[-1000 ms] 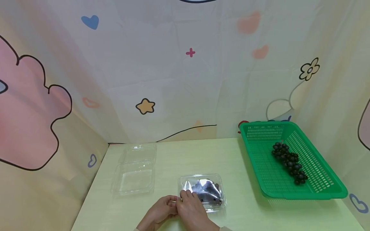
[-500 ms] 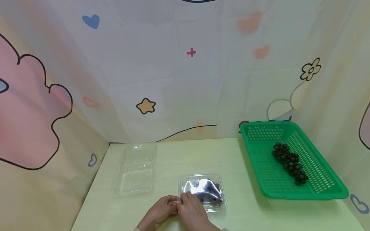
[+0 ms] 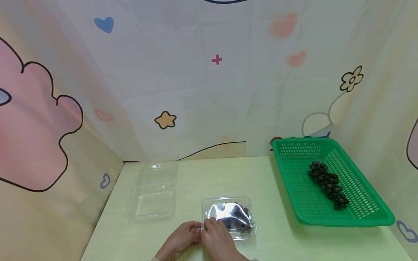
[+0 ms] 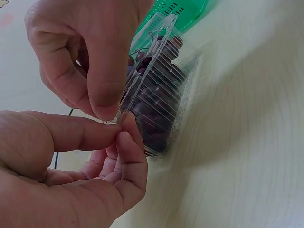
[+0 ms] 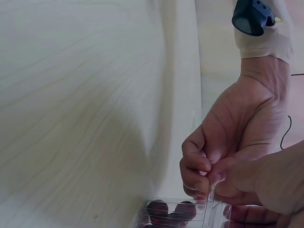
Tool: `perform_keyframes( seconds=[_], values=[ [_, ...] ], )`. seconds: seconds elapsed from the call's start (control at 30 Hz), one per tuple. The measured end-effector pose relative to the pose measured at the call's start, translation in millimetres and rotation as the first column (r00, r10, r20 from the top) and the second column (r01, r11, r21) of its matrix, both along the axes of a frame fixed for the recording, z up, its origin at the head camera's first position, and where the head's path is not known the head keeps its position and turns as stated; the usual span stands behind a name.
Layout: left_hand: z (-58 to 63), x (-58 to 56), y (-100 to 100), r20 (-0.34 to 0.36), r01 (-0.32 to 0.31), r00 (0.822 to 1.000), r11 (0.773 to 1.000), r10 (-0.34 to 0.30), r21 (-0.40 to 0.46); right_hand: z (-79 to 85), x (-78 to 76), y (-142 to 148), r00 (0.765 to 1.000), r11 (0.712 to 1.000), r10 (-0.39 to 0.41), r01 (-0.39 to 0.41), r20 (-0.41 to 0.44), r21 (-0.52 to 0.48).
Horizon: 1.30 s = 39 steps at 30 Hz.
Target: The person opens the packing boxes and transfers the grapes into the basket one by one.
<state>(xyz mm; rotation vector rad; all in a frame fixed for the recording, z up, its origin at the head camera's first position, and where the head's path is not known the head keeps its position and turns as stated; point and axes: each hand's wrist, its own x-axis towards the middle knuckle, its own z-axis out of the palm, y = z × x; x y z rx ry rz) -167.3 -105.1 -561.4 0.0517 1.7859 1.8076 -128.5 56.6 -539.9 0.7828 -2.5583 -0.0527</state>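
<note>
A closed clear plastic clamshell box (image 3: 230, 213) lies on the table in the head view. Dark grapes (image 4: 154, 102) show through its ribbed side in the left wrist view. At the box's near left corner, my left hand (image 3: 183, 236) pinches the rim between thumb and index finger. My right hand (image 3: 218, 237) pinches the same rim just beside it, its fingers curled over the lid's edge. Both thumbs meet close together in the right wrist view, where the box (image 5: 206, 213) is partly cut off by the frame.
An open clear clamshell box (image 3: 153, 204) lies at the left of the pale table (image 3: 212, 177). On the right stands a green basket (image 3: 290, 195) with a bunch of dark grapes (image 3: 328, 185). A printed curtain (image 3: 202, 83) hangs behind and at the sides.
My right fingers have drawn slightly down along the box's left edge. The box and my left hand stay nearly where they were.
</note>
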Motion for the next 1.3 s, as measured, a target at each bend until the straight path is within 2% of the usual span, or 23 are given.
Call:
perform_keyframes(
  seconds=[0.3, 0.63, 1.0, 1.13, 1.3],
  values=[
    [0.0, 0.8, 1.0, -0.002, -0.006, 1.000, 1.000, 0.006, 0.025, -4.2, -1.7, 0.3, 0.999, 0.999, -0.007, 0.010, -0.050, 0.049],
    [1.3, 1.1, 1.8, -0.006, -0.015, 1.000, 1.000, 0.015, 0.011, -11.6, -6.6, 2.5, 0.988, 0.995, 0.040, -0.053, -0.150, -0.085],
    [-1.2, 1.1, 1.3, -0.034, -0.023, 0.999, 0.999, 0.022, -0.026, -11.0, -5.6, 0.5, 0.993, 0.991, -0.003, -0.013, -0.121, -0.132],
    [-2.3, 1.7, 0.8, -0.012, -0.029, 0.999, 1.000, 0.029, -0.008, -9.4, -5.2, -0.1, 0.995, 0.992, -0.012, -0.001, -0.098, -0.130],
    [-3.6, 2.4, -0.7, 0.009, -0.031, 1.000, 0.999, 0.030, 0.032, -8.7, -4.6, 0.5, 0.994, 0.991, -0.004, -0.010, -0.109, -0.132]
  ],
)
